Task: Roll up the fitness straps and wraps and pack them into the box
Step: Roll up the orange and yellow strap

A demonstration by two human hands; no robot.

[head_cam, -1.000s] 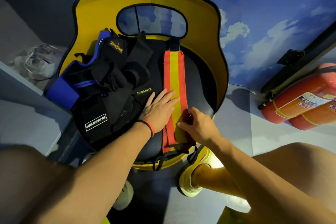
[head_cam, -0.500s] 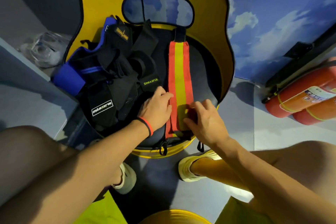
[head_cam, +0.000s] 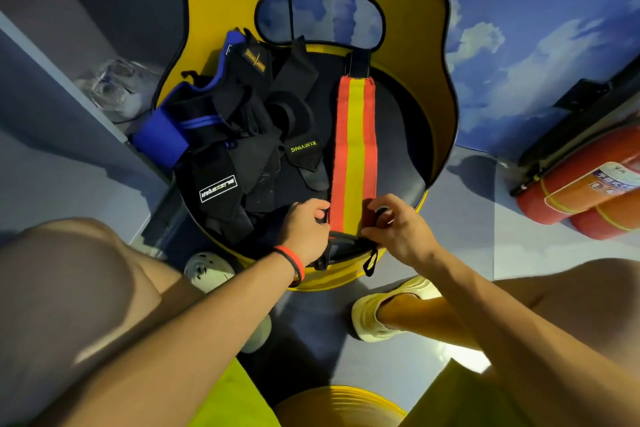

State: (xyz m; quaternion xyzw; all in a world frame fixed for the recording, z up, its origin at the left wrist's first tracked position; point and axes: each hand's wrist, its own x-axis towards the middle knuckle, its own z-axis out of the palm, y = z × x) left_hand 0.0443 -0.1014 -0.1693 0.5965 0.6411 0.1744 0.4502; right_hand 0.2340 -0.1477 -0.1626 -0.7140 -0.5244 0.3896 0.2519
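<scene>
Red and yellow stripes mark the piece I am working on: from the head camera, the red-and-yellow wrap [head_cam: 355, 149] lies flat and unrolled on the right half of the chair [head_cam: 415, 45] seat, running straight from the seat's back to its front rim. My left hand [head_cam: 306, 229] sits at the front of the seat with its fingers curled in, gripping the wrap's left edge at the near end; an orange and black wristband [head_cam: 294, 262] circles that wrist. My right hand [head_cam: 398, 225] is just across the wrap's width from it, fingers bent and thumb tucked, pinching the right edge of the same end. So both hands are clamped on the wrap, one each side, close but not touching each other. The wrap has a broad yellow band down the middle, a red band along each side, and a black tab [head_cam: 358, 62] at the end near the chair's back. At the near end a thin black loop [head_cam: 370, 262] hangs over the seat's front rim. On the left half of the seat lies a loose pile of black wraps [head_cam: 242, 149], some with printed labels, and a blue wrap [head_cam: 159, 139] spills over the seat's left edge. Well to the right of the chair, two red fire extinguishers [head_cam: 581, 184] lie on the floor.
</scene>
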